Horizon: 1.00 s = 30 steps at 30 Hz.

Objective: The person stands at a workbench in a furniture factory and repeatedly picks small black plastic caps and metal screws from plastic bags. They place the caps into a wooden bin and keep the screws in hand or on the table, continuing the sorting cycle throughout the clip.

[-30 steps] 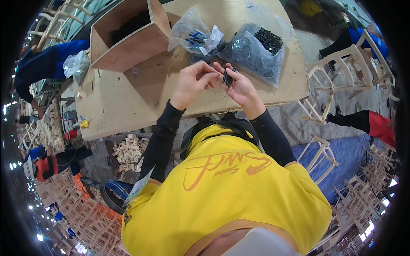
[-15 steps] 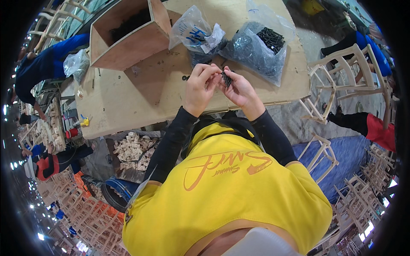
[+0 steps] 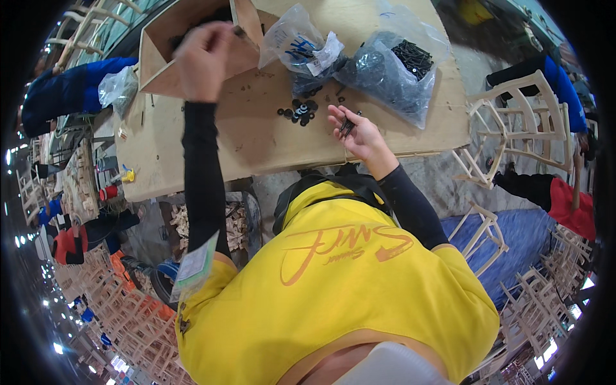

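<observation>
While the wooden table [image 3: 212,154] carries everything, the biggest thing on it is an open cardboard box [image 3: 160,61] at the far left. The left hand [image 3: 204,59] is raised at the box's edge, fingers pinched on a small dark part [image 3: 239,30]. Right of the box lie two clear plastic bags [image 3: 391,70] of black hardware. Near the front edge, the right hand [image 3: 356,131] is palm up, fingers loosely curled around a few black screws [image 3: 347,124], just beside a small pile of black washers [image 3: 299,111].
</observation>
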### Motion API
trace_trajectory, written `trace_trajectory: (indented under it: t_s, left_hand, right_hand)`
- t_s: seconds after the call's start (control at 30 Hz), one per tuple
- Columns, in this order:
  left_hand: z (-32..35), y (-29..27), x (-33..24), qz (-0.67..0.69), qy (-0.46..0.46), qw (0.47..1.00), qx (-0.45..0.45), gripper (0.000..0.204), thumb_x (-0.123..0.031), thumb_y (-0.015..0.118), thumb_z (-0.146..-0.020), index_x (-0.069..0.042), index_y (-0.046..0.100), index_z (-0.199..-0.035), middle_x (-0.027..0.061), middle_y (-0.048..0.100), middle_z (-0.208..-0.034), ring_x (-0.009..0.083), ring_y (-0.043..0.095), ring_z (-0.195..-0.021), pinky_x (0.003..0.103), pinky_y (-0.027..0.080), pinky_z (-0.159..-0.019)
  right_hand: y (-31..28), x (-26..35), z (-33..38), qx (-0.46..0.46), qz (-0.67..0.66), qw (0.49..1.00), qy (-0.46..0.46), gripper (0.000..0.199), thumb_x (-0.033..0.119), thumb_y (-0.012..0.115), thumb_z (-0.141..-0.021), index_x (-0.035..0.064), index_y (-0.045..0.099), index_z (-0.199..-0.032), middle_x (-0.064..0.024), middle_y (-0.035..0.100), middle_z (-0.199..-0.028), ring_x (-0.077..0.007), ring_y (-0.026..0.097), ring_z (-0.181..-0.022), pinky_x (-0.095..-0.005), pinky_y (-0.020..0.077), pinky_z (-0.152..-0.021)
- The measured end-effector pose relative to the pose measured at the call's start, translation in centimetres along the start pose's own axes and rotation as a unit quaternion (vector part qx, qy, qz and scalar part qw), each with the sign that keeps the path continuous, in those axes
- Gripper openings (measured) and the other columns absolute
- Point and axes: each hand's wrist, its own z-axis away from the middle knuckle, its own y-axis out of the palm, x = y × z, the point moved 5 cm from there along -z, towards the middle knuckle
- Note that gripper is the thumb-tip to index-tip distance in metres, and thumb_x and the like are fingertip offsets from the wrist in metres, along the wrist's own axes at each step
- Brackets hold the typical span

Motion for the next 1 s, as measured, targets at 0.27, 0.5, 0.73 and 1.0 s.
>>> trace_trajectory:
  t_s: [0.27, 0.5, 0.73, 1.0]
  left_hand:
    - [4.7, 3.8, 3.8, 0.026, -0.157, 0.982, 0.104, 0.022, -0.017, 0.070, -0.083, -0.006, 0.067, -0.102, 0.0079, 0.065, -0.083, 0.0171, 0.063, -0.069, 0.030, 0.050, -0.063]
    - [25.2, 13.2, 5.6, 0.076, -0.162, 0.935, 0.307, 0.027, -0.013, 0.070, -0.080, -0.005, 0.065, -0.105, 0.0113, 0.060, -0.098, 0.0255, 0.061, -0.077, 0.033, 0.050, -0.071]
    - [27.3, 13.7, 7.5, 0.179, -0.427, 0.857, 0.228, 0.020, -0.011, 0.069, -0.085, -0.004, 0.066, -0.104, 0.0074, 0.064, -0.088, 0.0155, 0.062, -0.069, 0.029, 0.053, -0.066]
    - [22.8, 10.7, 1.7, 0.474, -0.550, 0.661, 0.192, 0.024, -0.015, 0.067, -0.090, 0.003, 0.066, -0.105, 0.0079, 0.069, -0.088, 0.0110, 0.064, -0.072, 0.023, 0.054, -0.067]
  right_hand:
    - [-2.5, -0.2, -1.3, -0.045, -0.008, 0.999, -0.015, 0.017, 0.021, 0.050, -0.099, 0.0100, 0.055, -0.111, -0.0005, 0.051, -0.077, -0.0133, 0.047, -0.067, -0.0280, 0.0414, -0.061]
    - [-1.5, -0.2, -1.3, 0.031, -0.041, 0.999, 0.010, 0.014, 0.019, 0.052, -0.098, 0.0080, 0.055, -0.106, 0.0007, 0.051, -0.080, -0.0113, 0.046, -0.068, -0.0258, 0.0391, -0.057]
    - [0.1, -0.2, -0.8, 0.034, 0.071, 0.997, 0.018, 0.017, 0.019, 0.054, -0.098, 0.0085, 0.058, -0.111, 0.0004, 0.062, -0.095, -0.0084, 0.056, -0.080, -0.0222, 0.0458, -0.064]
    - [0.9, -0.5, -0.6, 0.019, 0.087, 0.996, 0.016, 0.022, 0.016, 0.058, -0.096, 0.0081, 0.058, -0.116, -0.0018, 0.067, -0.101, -0.0081, 0.061, -0.084, -0.0211, 0.0481, -0.064]
